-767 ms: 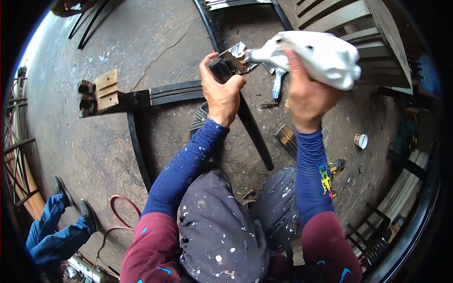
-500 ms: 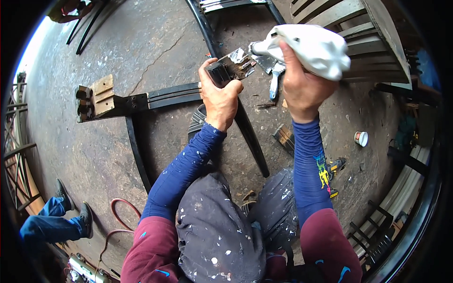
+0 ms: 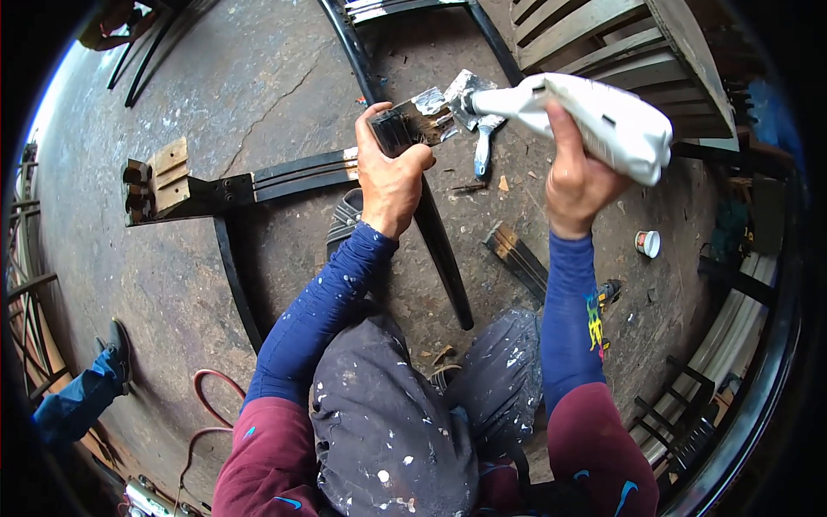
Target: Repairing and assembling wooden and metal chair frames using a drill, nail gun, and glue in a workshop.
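Observation:
My right hand (image 3: 584,185) is closed around a white plastic bottle (image 3: 616,125), its thumb on top and its narrow neck pointing left. In the picture, the bottle's tip overlaps the blade of a putty knife (image 3: 484,155) with a blue-and-white handle, lying on the floor; I cannot tell if they touch. My left hand (image 3: 392,185) grips the squared end of a black chair frame (image 3: 394,131) at the corner where a leg runs down toward my knees. Beyond that corner, a rough wooden end (image 3: 426,121) carries silvery-white smears.
A black rail leads left to a joint with a bare wooden block (image 3: 170,171). A small white tub (image 3: 647,243) and a loose grooved piece (image 3: 517,258) lie to the right. A slatted wooden piece (image 3: 594,43) stands far right. Another person's jeans leg (image 3: 82,392) shows at left.
The bottle, crumpled before, now looks fuller and smoother. My right hand has shifted a little right and down with it. My left hand keeps its grip on the frame.

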A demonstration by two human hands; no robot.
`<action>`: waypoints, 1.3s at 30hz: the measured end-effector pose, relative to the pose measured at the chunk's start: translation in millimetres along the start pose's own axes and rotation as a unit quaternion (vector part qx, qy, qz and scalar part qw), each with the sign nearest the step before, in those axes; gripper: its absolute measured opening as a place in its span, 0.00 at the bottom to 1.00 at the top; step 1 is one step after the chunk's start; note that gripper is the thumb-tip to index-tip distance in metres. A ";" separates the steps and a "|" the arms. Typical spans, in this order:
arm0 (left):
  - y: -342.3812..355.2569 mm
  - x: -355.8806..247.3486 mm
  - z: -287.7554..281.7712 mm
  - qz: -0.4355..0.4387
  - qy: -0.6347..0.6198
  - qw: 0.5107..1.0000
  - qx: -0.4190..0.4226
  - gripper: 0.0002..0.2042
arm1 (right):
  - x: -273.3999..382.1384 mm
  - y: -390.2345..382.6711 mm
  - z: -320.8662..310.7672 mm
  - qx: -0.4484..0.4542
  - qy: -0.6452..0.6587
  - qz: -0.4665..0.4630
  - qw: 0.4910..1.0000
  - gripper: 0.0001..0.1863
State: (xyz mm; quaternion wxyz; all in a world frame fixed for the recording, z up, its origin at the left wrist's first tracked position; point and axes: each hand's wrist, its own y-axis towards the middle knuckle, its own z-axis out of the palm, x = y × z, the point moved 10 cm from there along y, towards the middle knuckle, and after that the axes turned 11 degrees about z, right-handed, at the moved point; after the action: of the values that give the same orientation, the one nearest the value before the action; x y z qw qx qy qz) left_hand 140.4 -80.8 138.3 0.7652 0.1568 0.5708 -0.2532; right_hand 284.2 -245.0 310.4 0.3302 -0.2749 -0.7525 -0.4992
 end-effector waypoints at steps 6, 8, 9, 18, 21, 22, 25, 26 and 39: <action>-8.0 1.5 20.5 -0.045 -0.091 0.995 -0.015 0.36 | 14.4 -39.7 -12.0 -0.130 -0.034 -0.076 0.988 0.31; -5.5 7.1 20.0 -0.034 -0.122 0.992 -0.016 0.36 | 3.2 -46.9 -12.7 -0.060 -0.065 -0.012 0.996 0.29; -6.2 7.6 23.2 -0.036 -0.122 0.992 -0.015 0.36 | 1.9 -49.2 -15.3 -0.038 -0.112 0.000 0.993 0.28; -4.0 3.4 33.5 -0.001 -0.067 0.998 -0.007 0.34 | -0.7 -43.2 -27.2 -0.088 -0.194 0.043 0.976 0.23; -2.8 2.3 40.9 0.028 -0.021 0.999 0.019 0.36 | 26.8 -36.8 -14.6 -0.032 -0.222 -0.076 0.972 0.22; -1.8 8.2 39.0 0.014 -0.030 0.999 0.016 0.35 | 17.2 -26.4 -16.1 -0.029 -0.111 -0.020 0.993 0.21; -3.5 14.0 39.5 -0.015 -0.069 0.997 0.014 0.34 | -1.2 -19.0 -20.7 -0.010 -0.040 0.050 0.998 0.24; -2.5 13.7 40.7 -0.007 -0.040 0.999 0.025 0.34 | 6.5 -20.3 -17.6 0.004 -0.129 -0.019 0.991 0.24; -10.0 31.3 55.6 0.024 0.172 0.981 0.090 0.33 | -5.3 -21.9 -19.0 0.055 -0.186 -0.071 0.978 0.26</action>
State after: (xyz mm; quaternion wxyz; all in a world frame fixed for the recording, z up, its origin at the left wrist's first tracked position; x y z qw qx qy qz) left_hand 185.7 -124.9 125.6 0.6443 0.2802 0.6647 -0.2542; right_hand 275.5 -270.9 299.2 0.1629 -0.2903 -0.8447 -0.4190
